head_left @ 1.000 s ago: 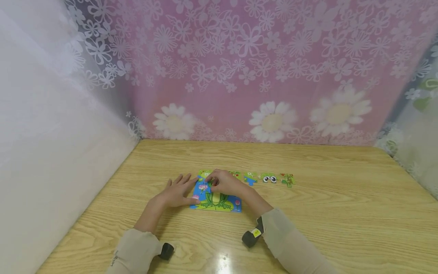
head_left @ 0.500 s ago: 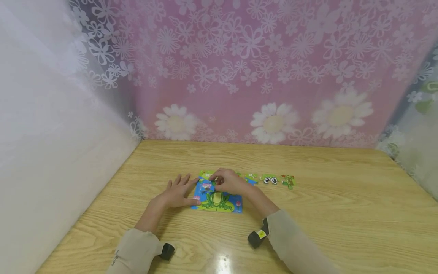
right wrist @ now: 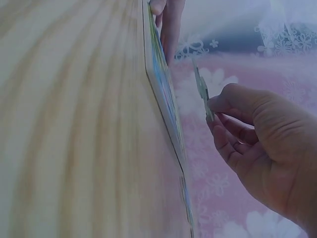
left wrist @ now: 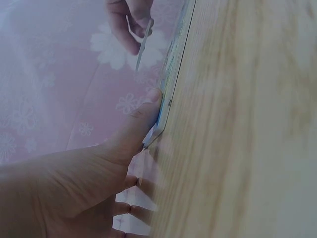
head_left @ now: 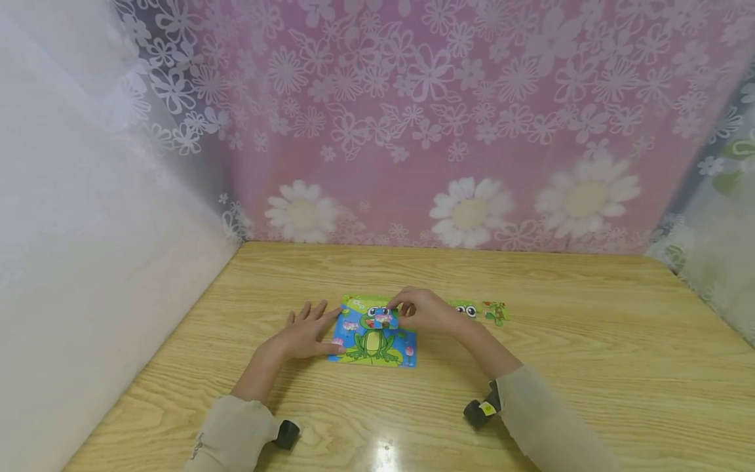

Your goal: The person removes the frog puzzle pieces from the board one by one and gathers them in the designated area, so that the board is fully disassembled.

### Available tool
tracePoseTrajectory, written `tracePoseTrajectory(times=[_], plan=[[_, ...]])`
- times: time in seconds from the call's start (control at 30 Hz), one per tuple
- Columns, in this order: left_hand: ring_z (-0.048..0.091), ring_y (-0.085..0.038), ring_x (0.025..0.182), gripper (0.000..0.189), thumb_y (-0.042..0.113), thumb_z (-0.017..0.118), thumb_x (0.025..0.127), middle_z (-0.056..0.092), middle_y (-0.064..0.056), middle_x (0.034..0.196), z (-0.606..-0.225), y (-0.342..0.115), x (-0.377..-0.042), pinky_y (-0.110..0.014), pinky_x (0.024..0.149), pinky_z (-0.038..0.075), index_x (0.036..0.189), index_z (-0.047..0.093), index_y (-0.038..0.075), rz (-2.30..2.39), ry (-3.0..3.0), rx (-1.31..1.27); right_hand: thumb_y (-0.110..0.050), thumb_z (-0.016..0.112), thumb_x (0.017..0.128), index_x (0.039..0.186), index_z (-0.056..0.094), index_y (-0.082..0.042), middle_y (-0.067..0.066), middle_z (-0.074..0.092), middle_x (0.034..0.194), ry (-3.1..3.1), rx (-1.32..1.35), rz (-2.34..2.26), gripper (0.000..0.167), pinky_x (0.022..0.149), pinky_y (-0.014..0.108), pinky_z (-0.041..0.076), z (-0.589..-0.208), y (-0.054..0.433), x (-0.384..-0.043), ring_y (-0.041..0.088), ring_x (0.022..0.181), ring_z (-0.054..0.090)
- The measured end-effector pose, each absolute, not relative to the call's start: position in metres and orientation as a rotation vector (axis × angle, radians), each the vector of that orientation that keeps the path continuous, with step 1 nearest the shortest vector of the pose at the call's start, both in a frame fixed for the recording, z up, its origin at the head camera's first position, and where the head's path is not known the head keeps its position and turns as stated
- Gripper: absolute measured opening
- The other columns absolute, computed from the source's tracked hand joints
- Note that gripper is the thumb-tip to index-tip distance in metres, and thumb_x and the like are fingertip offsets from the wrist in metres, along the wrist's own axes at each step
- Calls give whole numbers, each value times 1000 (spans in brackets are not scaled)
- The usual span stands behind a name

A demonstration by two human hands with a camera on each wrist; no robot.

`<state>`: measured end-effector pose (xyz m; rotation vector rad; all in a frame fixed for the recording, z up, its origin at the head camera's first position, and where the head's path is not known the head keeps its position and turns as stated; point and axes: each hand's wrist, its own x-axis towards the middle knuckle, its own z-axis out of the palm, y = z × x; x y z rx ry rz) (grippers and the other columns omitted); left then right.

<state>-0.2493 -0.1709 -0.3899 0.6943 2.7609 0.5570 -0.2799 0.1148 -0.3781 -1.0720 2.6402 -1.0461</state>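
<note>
A frog jigsaw board (head_left: 373,359) lies flat on the table, printed in blue and green with pink flowers. My left hand (head_left: 299,337) rests at its left side with fingers spread; in the left wrist view its thumb (left wrist: 141,119) presses the board's edge. Above the board, my right hand (head_left: 429,311) pinches a jigsaw piece (head_left: 386,319), blue with a pink flower, between thumb and fingers. The right wrist view shows that jigsaw piece (right wrist: 202,89) edge-on, lifted clear of the board (right wrist: 163,99). The right hand covers part of the row of loose pieces.
To the right of the board lie a loose jigsaw piece with cartoon eyes (head_left: 466,309) and a green and brown one (head_left: 495,313). The wooden table (head_left: 590,367) runs back to a pink flowered curtain (head_left: 377,196). A white cloth (head_left: 118,229) hangs at left.
My right hand has lifted the flower piece off the board's left part and carried it to the right. The left hand has stayed in place.
</note>
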Motion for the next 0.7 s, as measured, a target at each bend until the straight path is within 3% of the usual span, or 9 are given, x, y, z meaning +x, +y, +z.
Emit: tracePoseTrajectory(times=[0.43, 0.7], plan=[[-4, -46, 132, 82, 50, 60, 84, 6, -22, 150, -395, -171, -253, -65, 98, -5, 148, 21, 15, 557, 2756, 689, -5, 61, 81, 109, 65, -5, 2, 59, 103, 2739, -1067, -1023, 27, 66, 25, 49, -381, 166, -273, 12, 77, 57], [-5, -46, 132, 84, 52, 59, 84, 5, -22, 150, -395, -171, -252, -65, 98, -5, 148, 20, 14, 559, 2751, 687, 1, 63, 81, 108, 64, 0, 6, 59, 101, 2745, -1078, -1043, 27, 66, 25, 50, -388, 190, -268, 14, 78, 58]])
